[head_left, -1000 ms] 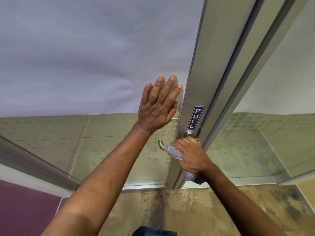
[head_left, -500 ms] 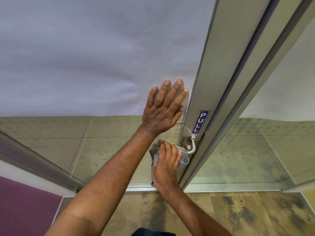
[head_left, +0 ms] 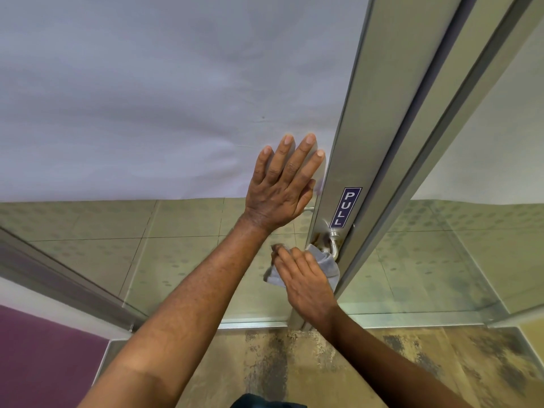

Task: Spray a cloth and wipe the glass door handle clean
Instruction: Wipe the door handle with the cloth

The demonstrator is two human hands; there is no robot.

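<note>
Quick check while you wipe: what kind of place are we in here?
Probably an office or commercial building entrance. The door is glass in an aluminium frame with a printed PULL sign above a metal lever handle, frosted film covers the upper glass, and tiled floor shows beyond it.

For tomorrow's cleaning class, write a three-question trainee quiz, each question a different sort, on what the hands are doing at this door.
1. True or false: the left hand holds the cloth.
2. The sign on the door frame reads: A) PUSH B) PULL C) EXIT
3. Fill in: the right hand presses the cloth against the door ____.

Key: 1 false, it rests flat on the door; 2 B; 3 handle.
</note>
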